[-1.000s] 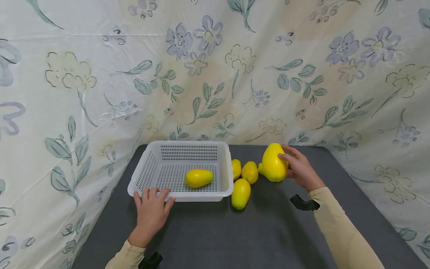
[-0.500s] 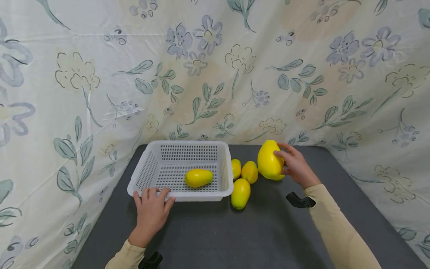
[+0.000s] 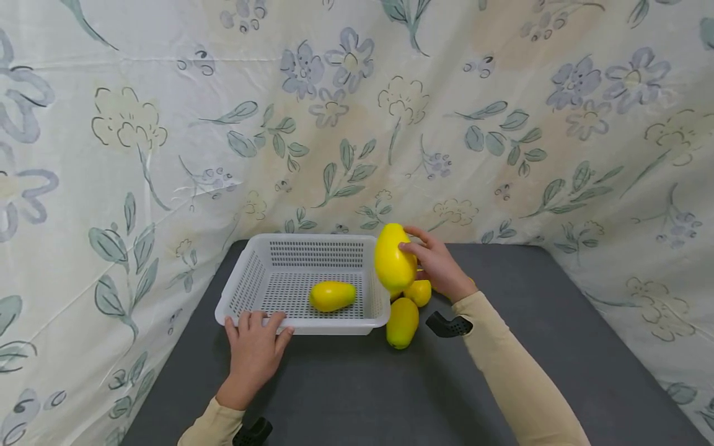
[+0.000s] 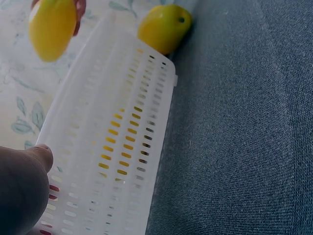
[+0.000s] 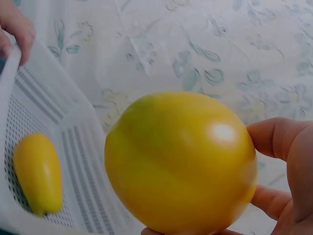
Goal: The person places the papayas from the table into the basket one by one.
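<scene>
My right hand holds a large yellow papaya above the table, at the right rim of a white plastic basket. In the right wrist view, thumb and fingers reach round this papaya, which has a greenish patch. My left hand grips the basket's front rim near its left corner; in the left wrist view the thumb lies over the edge, with fingers showing through the slots. Inside the basket lies one yellow papaya on its side.
Just right of the basket a yellow-green papaya lies on the dark table. Behind it sits another yellow fruit, and more yellow is partly hidden by my right hand. A floral cloth hangs behind the table.
My right hand has carried the large papaya leftward, from the right of the loose fruit to the basket's right rim. The left hand has kept its place on the basket.
</scene>
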`<state>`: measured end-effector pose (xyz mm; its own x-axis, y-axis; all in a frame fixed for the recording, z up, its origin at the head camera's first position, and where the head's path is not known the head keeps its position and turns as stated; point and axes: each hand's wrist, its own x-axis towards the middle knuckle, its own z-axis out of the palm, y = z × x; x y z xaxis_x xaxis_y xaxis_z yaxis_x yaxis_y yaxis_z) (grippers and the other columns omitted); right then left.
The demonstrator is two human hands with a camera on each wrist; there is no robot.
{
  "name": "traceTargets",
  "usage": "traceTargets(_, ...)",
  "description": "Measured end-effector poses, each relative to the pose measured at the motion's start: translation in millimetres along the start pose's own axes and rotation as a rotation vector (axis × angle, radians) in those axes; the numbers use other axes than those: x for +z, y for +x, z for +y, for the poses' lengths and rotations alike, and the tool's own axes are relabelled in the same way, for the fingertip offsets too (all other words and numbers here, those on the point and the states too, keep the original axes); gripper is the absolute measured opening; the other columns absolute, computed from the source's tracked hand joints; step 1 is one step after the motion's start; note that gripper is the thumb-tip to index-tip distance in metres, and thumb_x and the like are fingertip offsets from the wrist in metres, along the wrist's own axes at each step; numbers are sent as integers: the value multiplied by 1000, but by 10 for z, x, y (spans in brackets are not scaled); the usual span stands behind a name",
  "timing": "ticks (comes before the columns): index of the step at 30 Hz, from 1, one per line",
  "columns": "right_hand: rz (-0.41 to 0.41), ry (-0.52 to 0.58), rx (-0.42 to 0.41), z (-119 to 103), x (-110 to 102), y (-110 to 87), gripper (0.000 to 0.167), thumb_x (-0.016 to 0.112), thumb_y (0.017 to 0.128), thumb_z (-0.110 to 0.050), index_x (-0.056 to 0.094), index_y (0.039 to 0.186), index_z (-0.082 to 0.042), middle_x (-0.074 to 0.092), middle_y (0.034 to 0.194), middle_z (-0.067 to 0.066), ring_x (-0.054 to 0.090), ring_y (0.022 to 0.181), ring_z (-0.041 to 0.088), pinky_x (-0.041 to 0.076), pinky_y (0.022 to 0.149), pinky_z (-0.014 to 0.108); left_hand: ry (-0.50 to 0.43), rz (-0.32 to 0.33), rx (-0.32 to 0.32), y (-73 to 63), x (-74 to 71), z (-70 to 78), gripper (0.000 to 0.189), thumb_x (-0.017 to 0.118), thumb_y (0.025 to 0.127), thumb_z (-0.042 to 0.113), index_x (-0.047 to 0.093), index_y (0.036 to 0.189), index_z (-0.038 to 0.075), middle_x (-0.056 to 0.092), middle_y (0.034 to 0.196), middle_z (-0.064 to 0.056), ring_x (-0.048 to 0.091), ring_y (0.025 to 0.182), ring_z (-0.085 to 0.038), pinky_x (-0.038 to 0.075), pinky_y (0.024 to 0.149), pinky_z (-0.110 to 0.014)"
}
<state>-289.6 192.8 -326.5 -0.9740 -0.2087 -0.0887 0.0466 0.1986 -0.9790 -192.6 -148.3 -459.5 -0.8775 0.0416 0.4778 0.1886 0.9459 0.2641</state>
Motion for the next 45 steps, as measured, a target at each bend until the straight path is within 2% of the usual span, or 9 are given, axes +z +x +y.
traceTargets(7,-52,-45,9,50,391,93,62,57,103,-31,32,160,-22,44,154,20,62,116,32,60,83,41,-3,31,15,-10,-6,5,32,75,92,30,70,115,10,59,112,-25,46,113,-47,18,105,-77)
traceTargets(14,-61,-61,58,132,573,124,62,60,101,-30,36,158,-24,44,156,19,58,127,37,58,93,50,-3,48,26,-14,7,-2,31,75,91,29,70,115,10,59,110,-25,46,111,-48,19,104,-78)
traceTargets(23,-67,-62,87,237,633,177,61,62,99,-32,39,156,-25,44,156,18,57,127,37,59,90,48,-1,54,32,-18,20,-7,32,75,91,29,71,116,9,60,111,-25,47,113,-48,20,105,-80)
traceTargets(29,-80,-73,78,254,671,152,62,64,99,-32,39,156,-25,42,156,19,58,124,37,57,93,53,-1,60,35,-27,24,-11,32,75,91,29,72,115,9,60,110,-25,47,112,-48,20,105,-80)
traceTargets(36,-87,-105,81,279,696,137,62,65,98,-32,40,155,-24,44,155,20,59,121,36,59,88,48,3,62,38,-26,19,-11,32,75,91,29,71,115,8,60,110,-26,47,112,-48,20,105,-81)
traceTargets(45,-88,-120,92,288,716,136,62,65,99,-32,41,155,-23,45,154,20,58,123,37,58,92,53,6,59,36,-23,16,-10,33,76,91,29,71,116,9,60,111,-26,47,112,-48,20,105,-80)
